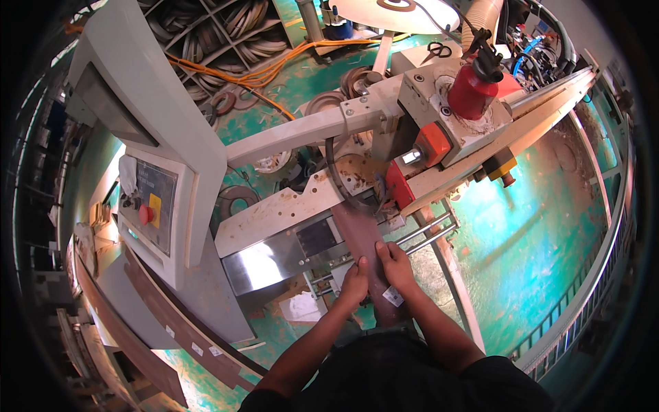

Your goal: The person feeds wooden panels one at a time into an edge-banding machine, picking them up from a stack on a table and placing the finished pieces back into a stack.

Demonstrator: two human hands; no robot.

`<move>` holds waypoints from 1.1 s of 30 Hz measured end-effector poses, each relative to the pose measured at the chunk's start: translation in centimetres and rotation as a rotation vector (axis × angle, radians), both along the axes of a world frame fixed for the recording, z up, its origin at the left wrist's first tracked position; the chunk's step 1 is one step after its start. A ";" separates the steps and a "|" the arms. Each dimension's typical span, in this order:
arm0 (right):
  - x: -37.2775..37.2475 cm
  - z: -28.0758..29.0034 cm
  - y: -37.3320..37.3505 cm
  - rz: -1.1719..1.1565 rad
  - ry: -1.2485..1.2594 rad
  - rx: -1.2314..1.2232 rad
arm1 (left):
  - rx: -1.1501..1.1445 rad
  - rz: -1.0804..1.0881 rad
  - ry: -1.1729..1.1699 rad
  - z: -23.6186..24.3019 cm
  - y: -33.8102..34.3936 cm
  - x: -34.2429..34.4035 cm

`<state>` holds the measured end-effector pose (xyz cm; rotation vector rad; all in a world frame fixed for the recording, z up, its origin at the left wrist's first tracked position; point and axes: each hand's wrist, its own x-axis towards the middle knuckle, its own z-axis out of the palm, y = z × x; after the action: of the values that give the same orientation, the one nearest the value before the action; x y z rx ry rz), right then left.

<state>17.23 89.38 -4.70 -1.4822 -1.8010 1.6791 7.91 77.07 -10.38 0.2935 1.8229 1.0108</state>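
A long reddish-brown board point(360, 237) runs from close to my body up to the machine's working head, its far end on the metal machine table point(274, 263). My left hand point(354, 282) grips the board's left edge, thumb on top. Against the right edge my right hand point(395, 266) is closed the same way, a little farther forward. The fingers under the board are hidden. A white label point(393, 296) sits on the board beside my right wrist. Just past the far end are a red guard point(400, 184) and a dark curved hose point(334, 175).
At left stands a control panel point(152, 206) with a red button point(145, 215). Curved brown boards point(175, 316) with labels lie lower left. A red bottle point(473, 89) and scissors point(438, 50) top the machine. Orange cables point(274, 65) cross the floor near racked coils point(185, 27).
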 end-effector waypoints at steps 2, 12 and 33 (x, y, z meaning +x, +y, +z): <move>1.0 -0.3 1.6 -0.001 -0.011 -0.016 | -0.019 -0.003 0.021 -0.5 1.9 1.1; 6.7 -1.0 11.2 -0.013 -0.005 -0.012 | -0.014 -0.105 0.105 -0.1 11.7 6.0; 5.5 5.1 -12.7 0.448 0.433 0.729 | 0.587 -0.007 -0.300 12.8 -21.2 11.5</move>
<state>22.70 76.67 0.43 -0.4040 -2.2181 1.1425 19.42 55.89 2.46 0.4709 1.2285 1.4882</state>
